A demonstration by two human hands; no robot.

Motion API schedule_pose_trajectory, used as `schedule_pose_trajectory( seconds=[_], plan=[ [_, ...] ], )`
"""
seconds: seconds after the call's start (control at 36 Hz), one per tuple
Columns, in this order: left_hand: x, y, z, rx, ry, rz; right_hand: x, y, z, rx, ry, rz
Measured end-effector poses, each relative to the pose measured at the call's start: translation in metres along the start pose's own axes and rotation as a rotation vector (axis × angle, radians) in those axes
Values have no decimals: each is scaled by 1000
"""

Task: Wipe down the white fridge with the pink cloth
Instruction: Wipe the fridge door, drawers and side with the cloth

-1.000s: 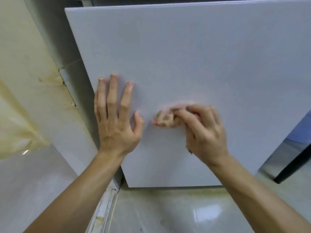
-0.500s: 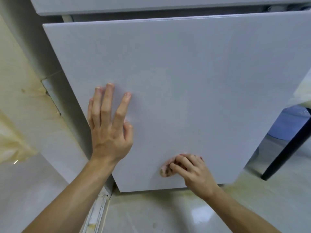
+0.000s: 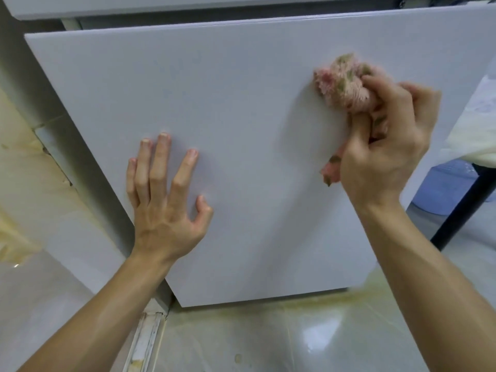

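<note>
The lower door of the white fridge (image 3: 241, 103) fills most of the view, its bottom edge just above the floor. My left hand (image 3: 163, 200) lies flat on the door's left part with its fingers spread, holding nothing. My right hand (image 3: 386, 151) grips a bunched pink cloth (image 3: 343, 81) with green flecks and presses it against the door's upper right area. A corner of the cloth hangs out below my palm.
A second white door edge (image 3: 161, 6) sits above this one. A tiled wall with a yellowed seam (image 3: 29, 135) stands at the left. A glossy tiled floor (image 3: 295, 339) lies below. A black table leg (image 3: 461, 208) and a blue object (image 3: 440, 189) stand at the right.
My right hand has carried the cloth from the door's bottom edge up to its upper right area. My left hand has stayed flat on the door.
</note>
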State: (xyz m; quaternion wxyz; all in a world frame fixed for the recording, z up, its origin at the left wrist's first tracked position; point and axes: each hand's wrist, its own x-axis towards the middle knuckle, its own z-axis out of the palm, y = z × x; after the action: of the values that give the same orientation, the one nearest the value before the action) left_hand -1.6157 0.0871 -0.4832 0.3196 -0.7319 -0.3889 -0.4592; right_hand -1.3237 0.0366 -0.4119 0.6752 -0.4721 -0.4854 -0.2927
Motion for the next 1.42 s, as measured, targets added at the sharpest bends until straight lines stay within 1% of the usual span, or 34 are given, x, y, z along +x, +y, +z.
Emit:
schedule_pose_trajectory(
  seconds=[0.08,0.14,0.17,0.25,0.31,0.36,0.44,0.53,0.58,0.72,0.81,0.89,0.94,1.0,1.03,1.08,1.19,1.25,1.28,1.36,1.42],
  plan=[
    [0,2,0,3,3,-3,-16,-1,5,-26,38,21],
    [1,8,2,-4,7,-1,-43,3,4,-36,-15,-49],
    [2,11,3,-6,10,6,-60,9,2,-37,-79,-113],
    [4,22,7,-24,10,10,-124,40,-12,-69,-336,-391],
    [7,27,9,-48,25,3,-162,62,-27,-99,-496,-507],
    [10,31,11,-72,43,3,-183,79,-42,-123,-611,-547],
    [11,37,13,-79,50,-10,-188,89,-53,-142,-753,-559],
    [10,42,13,-58,32,-5,-174,87,-55,-145,-819,-547],
    [10,47,13,-54,23,18,-155,82,-56,-149,-753,-491],
    [14,60,16,-65,19,50,-74,61,-52,-155,-427,-401],
    [15,67,19,-50,17,29,-22,44,-44,-137,-221,-218],
    [16,71,22,-40,14,13,24,28,-30,-70,-65,-40],
    [16,71,23,-31,18,14,34,18,-20,-51,27,3],
    [15,70,23,-20,23,14,18,13,-14,-75,66,-19],
    [15,70,23,-21,27,14,4,15,-14,-92,47,-52],
    [14,70,23,-24,26,18,-35,25,-18,-138,-56,-152],
    [15,67,23,-15,27,35,-123,66,-43,-163,-383,-403],
    [15,67,23,-19,29,36,-157,90,-60,-165,-549,-423],
    [16,67,23,-20,30,33,-166,100,-68,-174,-604,-409],
    [15,69,21,-24,29,26,-170,116,-78,-191,-705,-365],
    [15,70,21,-26,27,28,-157,115,-79,-184,-728,-371]
  ],
)
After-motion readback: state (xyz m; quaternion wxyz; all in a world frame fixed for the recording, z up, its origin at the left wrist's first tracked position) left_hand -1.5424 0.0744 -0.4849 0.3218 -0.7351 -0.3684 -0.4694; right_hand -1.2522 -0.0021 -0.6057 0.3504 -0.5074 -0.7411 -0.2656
